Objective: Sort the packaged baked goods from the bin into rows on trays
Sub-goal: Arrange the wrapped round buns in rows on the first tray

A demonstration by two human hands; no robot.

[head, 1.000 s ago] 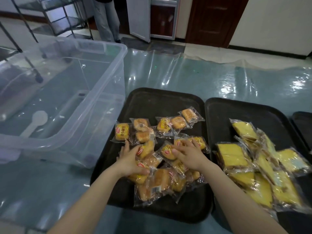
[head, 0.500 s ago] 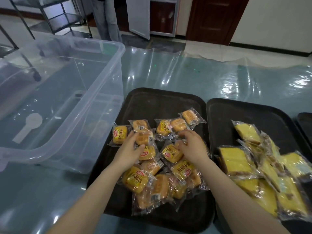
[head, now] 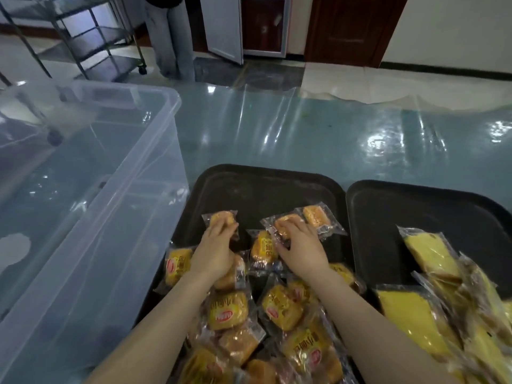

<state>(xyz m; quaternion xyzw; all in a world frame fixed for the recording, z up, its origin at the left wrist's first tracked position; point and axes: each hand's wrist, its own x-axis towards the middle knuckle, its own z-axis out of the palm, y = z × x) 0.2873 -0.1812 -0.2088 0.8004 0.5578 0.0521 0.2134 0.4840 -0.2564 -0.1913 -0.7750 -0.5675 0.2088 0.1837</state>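
Small round buns [head: 227,310] in crinkly clear wrappers lie heaped on a black, round-cornered tray [head: 266,187]. The left hand [head: 214,253] curls its fingers around 1 bun [head: 221,218] at the heap's far edge; the right hand [head: 300,246] grips another [head: 284,221]. Flat yellow cake slices [head: 428,252] fill a 2nd tray [head: 415,200] alongside. A translucent bin [head: 116,189] stands left on the glossy, film-covered tabletop [head: 304,134].

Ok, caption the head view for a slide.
Left hand and right hand each grip a wrapped bun on the left black tray.
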